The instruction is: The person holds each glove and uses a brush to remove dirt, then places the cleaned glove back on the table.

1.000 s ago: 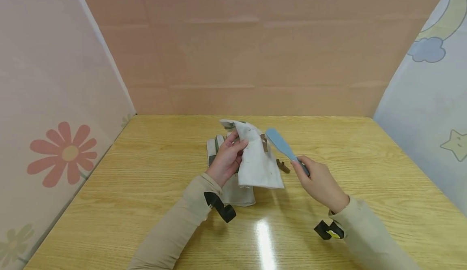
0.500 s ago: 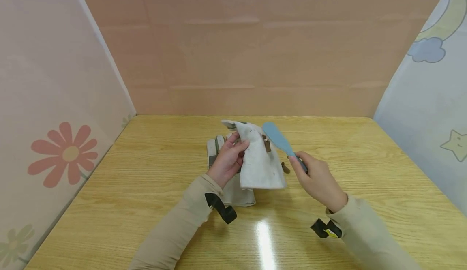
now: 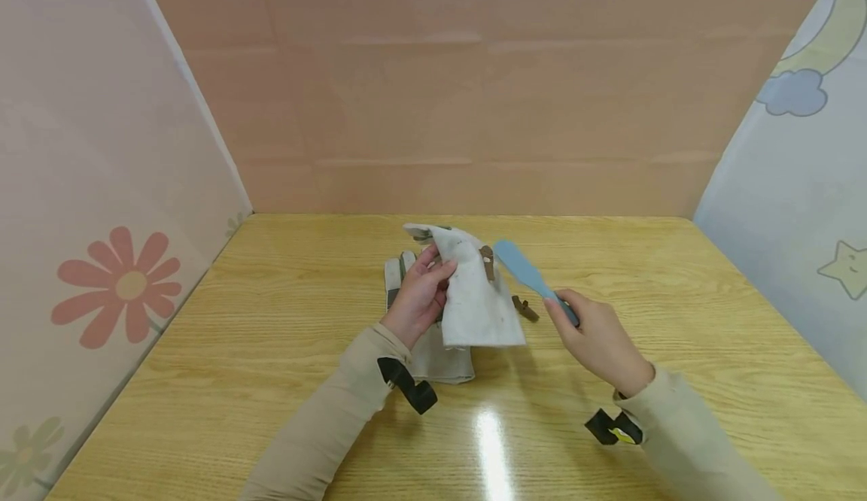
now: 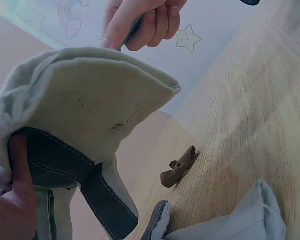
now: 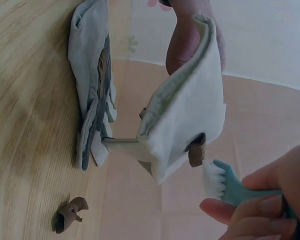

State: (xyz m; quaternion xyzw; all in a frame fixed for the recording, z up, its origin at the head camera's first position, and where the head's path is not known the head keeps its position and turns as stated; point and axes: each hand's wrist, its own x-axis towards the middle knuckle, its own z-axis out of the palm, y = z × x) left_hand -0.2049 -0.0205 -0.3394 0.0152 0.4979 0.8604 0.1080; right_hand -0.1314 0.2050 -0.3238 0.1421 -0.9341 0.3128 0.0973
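Note:
My left hand (image 3: pixel 421 298) grips a white work glove (image 3: pixel 479 309) with dark grey patches, thumb on the cloth, and holds it tilted above the table. On the glove's white cuff clings a curled brown piece (image 5: pixel 197 151) like dry bark or leaf. Fingers and thumb of my right hand (image 3: pixel 603 339) hold a blue brush (image 3: pixel 520 265) by its handle. Its white bristles (image 5: pixel 213 179) face the glove, close beside the brown piece. A second glove (image 3: pixel 443 363) lies under the left hand, partly hidden by it and the raised glove.
Another curled brown piece (image 3: pixel 524 308) lies on the wooden table (image 3: pixel 284 283), right of the gloves. Behind stands a plain pinkish-brown panel (image 3: pixel 433 110); patterned side walls flank the table. Black wrist mounts (image 3: pixel 409 387) stick out at both sleeves.
The brush first rose slightly toward the glove, then came back down to the right. The held glove shifted a little right, then left again. The brown piece still clings to it.

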